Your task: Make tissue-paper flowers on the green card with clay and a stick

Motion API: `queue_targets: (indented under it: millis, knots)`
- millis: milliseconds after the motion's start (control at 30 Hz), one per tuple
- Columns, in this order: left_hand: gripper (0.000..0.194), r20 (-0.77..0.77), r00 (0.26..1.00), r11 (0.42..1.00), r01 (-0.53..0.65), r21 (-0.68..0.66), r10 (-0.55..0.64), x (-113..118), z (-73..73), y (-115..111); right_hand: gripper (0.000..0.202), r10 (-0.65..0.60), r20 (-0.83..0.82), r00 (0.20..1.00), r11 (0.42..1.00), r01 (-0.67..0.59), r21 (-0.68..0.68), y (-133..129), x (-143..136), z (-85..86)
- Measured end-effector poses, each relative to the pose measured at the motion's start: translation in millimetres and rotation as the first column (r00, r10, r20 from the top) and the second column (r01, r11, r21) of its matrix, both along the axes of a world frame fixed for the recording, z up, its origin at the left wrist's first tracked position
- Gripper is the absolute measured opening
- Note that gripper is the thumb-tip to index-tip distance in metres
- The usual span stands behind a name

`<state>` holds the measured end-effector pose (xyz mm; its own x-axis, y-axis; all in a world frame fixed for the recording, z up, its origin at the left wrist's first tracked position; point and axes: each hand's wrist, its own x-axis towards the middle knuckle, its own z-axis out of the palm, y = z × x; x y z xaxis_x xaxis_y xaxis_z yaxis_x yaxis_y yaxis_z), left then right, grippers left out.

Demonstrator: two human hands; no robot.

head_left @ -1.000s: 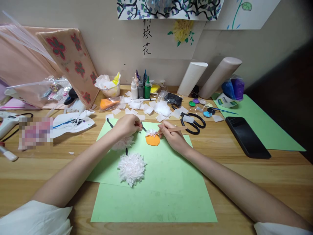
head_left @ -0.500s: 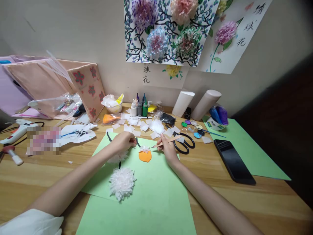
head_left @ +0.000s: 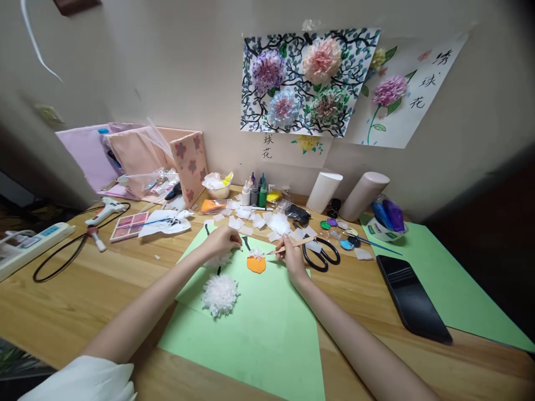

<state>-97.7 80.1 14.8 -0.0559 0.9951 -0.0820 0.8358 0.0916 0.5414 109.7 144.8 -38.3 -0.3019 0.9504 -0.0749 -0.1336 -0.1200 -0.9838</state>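
Wooden tabletop (head_left: 58, 312): right hand (head_left: 293, 262) gripping tan pointed stick (head_left: 301, 242) beside orange disc (head_left: 256, 265), white tufts (head_left: 256, 254) atop; left hand (head_left: 223, 240) clenched, contents unclear.

Through my remote feed I see a plain greyish wall (head_left: 184, 83) behind a light wooden table (head_left: 346, 365) with visible grain. On the wall I make out a small pale plate (head_left: 50, 114) at left, a white cord (head_left: 28, 27) above it, and flower pictures (head_left: 297, 82) toward the right, where soft, uneven light fades into darkness.
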Motion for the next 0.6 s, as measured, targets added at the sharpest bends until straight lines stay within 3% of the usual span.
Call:
queue_targets:
  millis: [267,400,600]
  knots:
    - [0.022,-0.101,0.941,0.931,-0.295,0.215,0.322,-34,13.6,-37,0.054,0.041,-0.002,0.999,0.998,-0.041,0.045,-1,1,-0.4]
    - [0.027,-0.086,0.898,0.869,-0.387,0.307,0.431,-56,0.1,-66,0.055,0.046,-0.002,0.999,0.998,-0.046,0.034,1,2,-3.5]
    - [0.025,-0.018,0.927,0.881,-0.350,0.318,0.375,-78,-28.7,-98,0.050,0.026,0.025,0.999,1.000,-0.026,0.009,3,5,-12.0]
